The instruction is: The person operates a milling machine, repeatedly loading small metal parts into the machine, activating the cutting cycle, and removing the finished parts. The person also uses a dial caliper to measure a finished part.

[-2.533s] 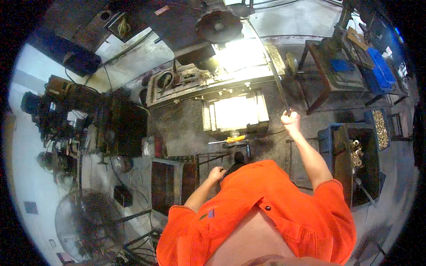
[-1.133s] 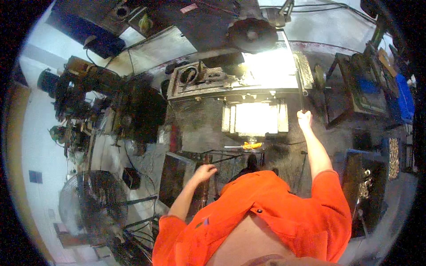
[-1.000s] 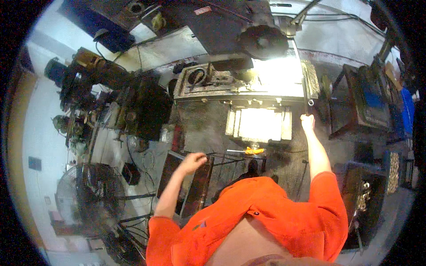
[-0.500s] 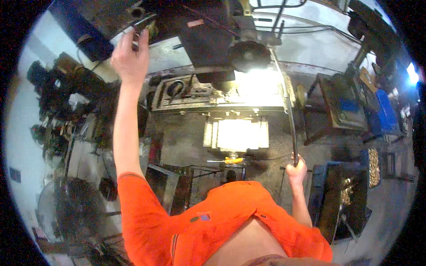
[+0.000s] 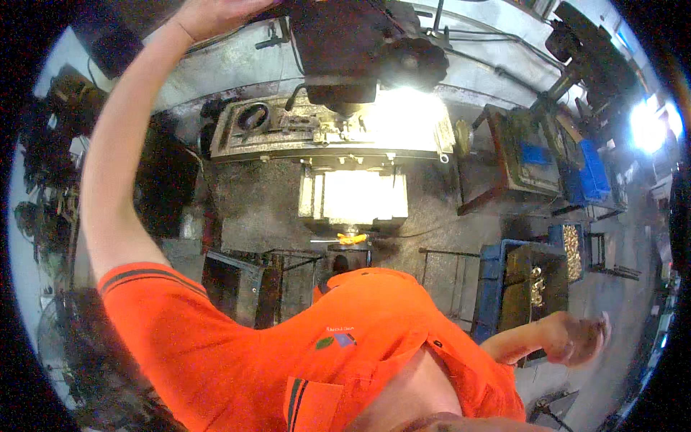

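My left hand (image 5: 219, 16) is raised to the top edge, against the dark machine head (image 5: 335, 43). Its fingers are partly cut off by the picture rim, so their grip is hidden. Off to the right, my right hand (image 5: 579, 340) is blurred beside a dark bin (image 5: 515, 288); I cannot make out anything in it. Below the machine head lies the milling machine's long table (image 5: 288, 150), brightly lit on its right half. A black ring-shaped part (image 5: 253, 115) and metal fixtures (image 5: 331, 129) sit on it. A grey rod (image 5: 497, 70) slants right from the head.
A yellow-handled crank (image 5: 351, 239) projects towards me under the table. A blue crate (image 5: 572, 252) of small brass-coloured parts stands at the right, near more such parts (image 5: 536, 284) in the dark bin. Farther back are a metal stand (image 5: 497, 162) and blue trays (image 5: 592, 173).
My right hand has let go of the long black rod and swung out to the right. My left hand has moved up along the machine head. The view has shifted too.
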Motion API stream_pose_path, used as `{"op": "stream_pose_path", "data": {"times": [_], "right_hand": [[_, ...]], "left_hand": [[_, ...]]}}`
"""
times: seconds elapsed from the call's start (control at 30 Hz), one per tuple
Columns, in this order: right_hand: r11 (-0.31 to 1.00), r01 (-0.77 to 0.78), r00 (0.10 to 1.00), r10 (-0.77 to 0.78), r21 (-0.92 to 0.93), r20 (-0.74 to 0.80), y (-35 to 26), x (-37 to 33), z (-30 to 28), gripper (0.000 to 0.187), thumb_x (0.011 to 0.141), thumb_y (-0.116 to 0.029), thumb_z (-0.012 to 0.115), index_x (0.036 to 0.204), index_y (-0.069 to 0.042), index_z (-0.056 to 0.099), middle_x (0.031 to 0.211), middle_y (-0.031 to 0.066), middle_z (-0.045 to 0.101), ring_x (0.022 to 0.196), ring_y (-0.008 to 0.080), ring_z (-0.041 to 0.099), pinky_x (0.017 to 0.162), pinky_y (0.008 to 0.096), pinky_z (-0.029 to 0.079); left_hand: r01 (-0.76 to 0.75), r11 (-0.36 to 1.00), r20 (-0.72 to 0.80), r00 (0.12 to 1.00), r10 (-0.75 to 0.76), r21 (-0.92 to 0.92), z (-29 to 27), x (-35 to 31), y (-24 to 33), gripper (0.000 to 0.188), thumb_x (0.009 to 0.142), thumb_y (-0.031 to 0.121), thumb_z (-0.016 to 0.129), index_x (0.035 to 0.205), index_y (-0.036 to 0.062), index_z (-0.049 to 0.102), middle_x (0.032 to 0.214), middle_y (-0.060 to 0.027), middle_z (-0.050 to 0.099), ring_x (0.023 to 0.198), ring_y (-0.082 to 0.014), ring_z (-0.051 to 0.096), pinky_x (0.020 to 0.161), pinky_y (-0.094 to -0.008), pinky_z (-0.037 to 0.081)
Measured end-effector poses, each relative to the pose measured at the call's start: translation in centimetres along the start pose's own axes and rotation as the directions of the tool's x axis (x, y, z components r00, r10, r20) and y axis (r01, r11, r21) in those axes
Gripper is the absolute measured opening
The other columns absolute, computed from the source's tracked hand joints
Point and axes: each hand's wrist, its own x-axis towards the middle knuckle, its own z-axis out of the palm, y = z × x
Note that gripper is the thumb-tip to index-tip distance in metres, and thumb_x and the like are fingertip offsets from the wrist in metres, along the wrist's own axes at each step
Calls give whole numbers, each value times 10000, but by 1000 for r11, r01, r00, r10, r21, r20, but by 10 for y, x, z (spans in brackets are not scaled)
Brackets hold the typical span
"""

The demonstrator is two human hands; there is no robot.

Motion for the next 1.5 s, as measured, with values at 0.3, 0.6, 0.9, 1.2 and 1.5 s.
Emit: {"op": "stream_pose_path", "data": {"times": [0.3,0.6,0.9,1.2,1.5], "right_hand": [[492,-783,144,738,-379,660,-45,-213,3,400,578,61,471,915,-50,657,1128,120,584,999,218,561,720,269,469],[532,-687,-302,410,-495,861,-93,-232,22,400,578,-73,573,971,-31,636,1041,102,619,798,188,609,701,275,489],[859,-511,-67,-36,-3,997,-120,-233,78,571,586,-100,591,1154,-78,545,1051,151,611,936,233,603,821,306,460],[571,-674,-711,-330,-469,621,-116,-204,107,422,590,-20,546,1008,-52,603,776,59,593,721,118,521,661,259,440],[737,-244,-549,431,-631,716,-45,-251,167,292,604,-221,601,732,41,625,715,213,628,684,323,634,637,379,496]], "left_hand": [[688,452,358,701,-617,-568,-27,-45,270,81,744,140,613,737,64,587,713,-110,582,630,-273,558,552,-396,436],[820,220,848,495,189,-528,-10,-85,568,323,790,408,563,904,106,553,713,-114,631,675,-289,628,579,-429,477],[569,92,564,822,-75,-817,-51,-50,447,224,763,362,605,898,185,629,559,-66,562,503,-264,570,450,-387,424],[260,-5,243,897,-369,-966,-73,-8,402,252,725,358,653,783,113,656,594,-71,576,532,-248,574,480,-363,444],[520,-666,760,-49,-648,-534,-24,-93,313,147,812,133,610,897,16,636,747,-74,651,674,-128,617,614,-273,482]]}}
